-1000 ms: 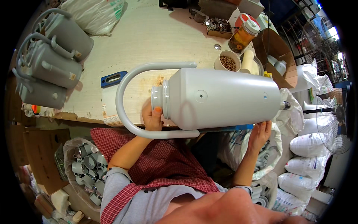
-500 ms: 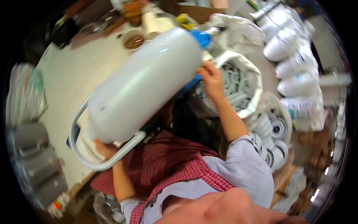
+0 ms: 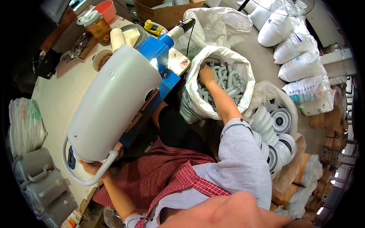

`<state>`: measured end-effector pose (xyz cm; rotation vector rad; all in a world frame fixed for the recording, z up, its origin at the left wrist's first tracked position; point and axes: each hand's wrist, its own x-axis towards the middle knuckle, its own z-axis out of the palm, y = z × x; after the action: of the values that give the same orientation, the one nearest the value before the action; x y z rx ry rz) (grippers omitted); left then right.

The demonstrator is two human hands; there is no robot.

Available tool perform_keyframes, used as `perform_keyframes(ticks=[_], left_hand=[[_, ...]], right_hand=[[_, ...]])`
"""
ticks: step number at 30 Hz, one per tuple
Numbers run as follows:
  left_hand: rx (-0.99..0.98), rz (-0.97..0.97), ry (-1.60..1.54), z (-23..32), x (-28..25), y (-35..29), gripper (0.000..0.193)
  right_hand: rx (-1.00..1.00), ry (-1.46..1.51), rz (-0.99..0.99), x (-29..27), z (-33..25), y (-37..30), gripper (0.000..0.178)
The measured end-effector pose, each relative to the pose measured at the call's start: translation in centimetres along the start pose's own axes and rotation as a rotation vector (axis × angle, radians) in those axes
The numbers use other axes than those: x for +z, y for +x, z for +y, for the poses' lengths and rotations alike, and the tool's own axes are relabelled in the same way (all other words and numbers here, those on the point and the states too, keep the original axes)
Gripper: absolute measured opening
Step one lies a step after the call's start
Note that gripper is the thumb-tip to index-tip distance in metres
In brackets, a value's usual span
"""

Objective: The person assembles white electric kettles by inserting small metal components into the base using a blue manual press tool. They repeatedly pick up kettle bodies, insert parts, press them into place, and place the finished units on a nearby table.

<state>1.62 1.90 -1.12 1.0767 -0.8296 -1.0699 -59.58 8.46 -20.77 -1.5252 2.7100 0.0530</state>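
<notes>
Grey tapered plastic vessel (image 3: 114, 104) over edge of pale tabletop (image 3: 57, 91); left hand (image 3: 93, 167) at its near end, right hand (image 3: 207, 75) inside white sack (image 3: 248, 72) of curved grey tubes (image 3: 234, 91); grips hidden. Loose support could cause rolling.

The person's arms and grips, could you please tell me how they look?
The light grey sleeves are short, with a small dark button at the right cuff. Both forearms are bare; the left grip and right grip, each partly hidden, show no glove.
</notes>
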Motion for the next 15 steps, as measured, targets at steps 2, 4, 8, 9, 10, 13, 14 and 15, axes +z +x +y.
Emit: perform_keyframes(ticks=[2, 4, 8, 9, 10, 13, 14, 15], left_hand=[[0.048, 0.069, 0.067, -0.2, -0.5, 0.2, 0.055], [0.068, 0.048, 0.074, 0.5, 0.8, -0.5, 0.052], [0.075, -0.016, 0.070, -0.5, -0.3, -0.1, 0.051], [0.071, -0.032, 0.048, -0.8, -0.9, 0.1, 0.051], [0.071, -0.047, 0.028, -0.9, -1.1, 0.0, 0.051], [0.016, -0.040, 0.004, 0.0, -0.2, -0.2, 0.053], [-0.008, -0.052, -0.005, 0.0, -0.1, -0.3, 0.053], [-0.028, -0.034, -0.065, -0.1, 0.0, -0.2, 0.054]], right_hand=[[-0.111, -0.041, -0.111, -2.4, 0.1, -0.4, 0.038], [0.068, 0.056, -0.165, -5.2, 2.1, -1.6, 0.048], [0.033, 0.316, 0.243, -11.1, 9.5, -8.5, 0.038], [0.018, 0.369, 0.364, -12.6, 11.0, -10.4, 0.036], [0.063, 0.469, 0.361, -14.5, 10.9, -12.7, 0.036], [0.156, 0.709, 0.379, -20.2, 9.9, -16.4, 0.036], [0.151, 0.749, 0.383, -21.0, 8.7, -16.0, 0.036], [0.141, 0.792, 0.387, -21.7, 7.3, -15.9, 0.036]])
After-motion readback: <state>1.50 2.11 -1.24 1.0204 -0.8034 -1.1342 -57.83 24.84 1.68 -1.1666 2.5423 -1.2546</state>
